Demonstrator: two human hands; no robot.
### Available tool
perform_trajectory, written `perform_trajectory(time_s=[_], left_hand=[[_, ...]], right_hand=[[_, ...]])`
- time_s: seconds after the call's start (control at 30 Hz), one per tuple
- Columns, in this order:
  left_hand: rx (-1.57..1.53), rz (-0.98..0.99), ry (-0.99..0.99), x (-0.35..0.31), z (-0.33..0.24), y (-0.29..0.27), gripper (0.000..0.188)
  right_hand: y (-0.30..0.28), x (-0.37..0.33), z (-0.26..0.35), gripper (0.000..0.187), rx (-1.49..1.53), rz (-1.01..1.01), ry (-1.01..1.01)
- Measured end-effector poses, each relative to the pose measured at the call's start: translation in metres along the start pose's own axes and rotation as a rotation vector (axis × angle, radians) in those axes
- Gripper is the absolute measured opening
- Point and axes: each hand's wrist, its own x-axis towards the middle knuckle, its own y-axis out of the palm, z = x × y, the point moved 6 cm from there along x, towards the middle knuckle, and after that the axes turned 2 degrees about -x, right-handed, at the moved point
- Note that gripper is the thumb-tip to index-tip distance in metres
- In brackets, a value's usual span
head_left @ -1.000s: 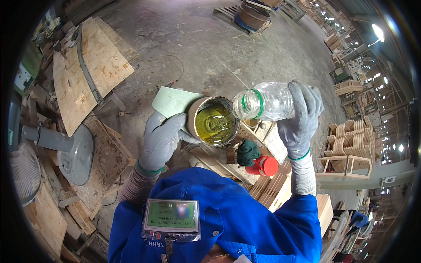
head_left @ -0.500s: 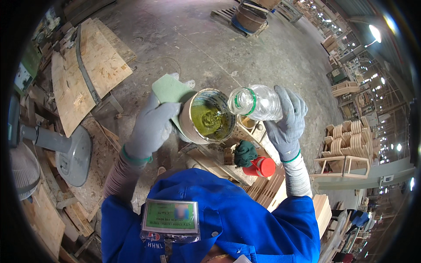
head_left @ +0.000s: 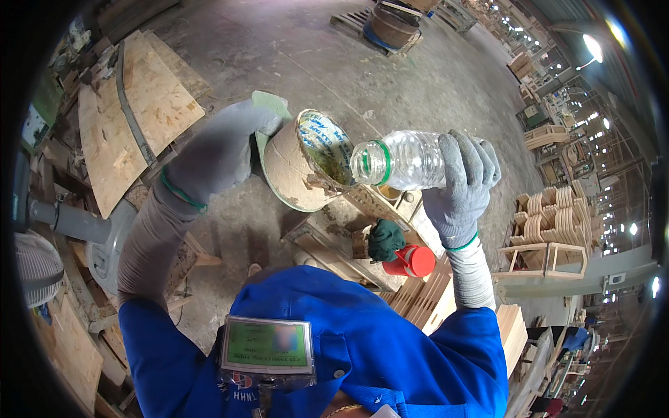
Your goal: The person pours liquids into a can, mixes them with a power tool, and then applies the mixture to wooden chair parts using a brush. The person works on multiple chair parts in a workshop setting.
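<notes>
My gloved left hand [head_left: 233,143] grips a round tub [head_left: 289,167], with a pale green sheet [head_left: 270,106] between the palm and its wall. The tub is tipped to the right, and yellow-green liquid [head_left: 331,166] lies inside against its lower wall. My right hand [head_left: 461,184], in a grey glove, is wrapped round a clear plastic bottle [head_left: 411,160]. The bottle lies nearly level, its uncapped mouth with a green ring pointing left at the tub's rim. Whether rim and bottle mouth touch, I cannot tell. Some left fingers are hidden behind the tub and sheet.
Below the bottle are a red lidded container [head_left: 412,262] and a dark green cloth [head_left: 385,240] on a wooden bench. Large wooden boards [head_left: 150,90] lie at the left, near a fan [head_left: 38,268]. Stacked curved wooden parts [head_left: 550,219] stand at the right.
My left hand has turned the tub from nearly upright to tilted right, raising the left elbow outward. The bottle has shifted slightly left, its mouth now close to the tub's rim.
</notes>
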Motion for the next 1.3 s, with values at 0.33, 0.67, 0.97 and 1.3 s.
perform_trajectory(time_s=[0.33, 0.67, 0.97, 1.3], left_hand=[[-0.094, -0.056, 0.007, 0.021, -0.005, 0.003, 0.029], [-0.056, -0.233, -0.237, 0.001, 0.001, 0.027, 0.035], [0.154, -0.57, -0.502, -0.064, -0.031, 0.038, 0.045], [0.565, -0.677, -0.794, -0.129, -0.077, 0.042, 0.063]], right_hand=[[0.011, -0.002, -0.016, 0.059, 0.366, 0.298, 0.083], [0.129, -0.135, -0.062, 0.066, 1.47, 0.588, 0.906], [0.283, -0.344, 0.012, 0.072, 2.226, 0.025, 1.707], [0.354, -0.363, -0.035, 0.048, 2.202, -0.1, 1.745]])
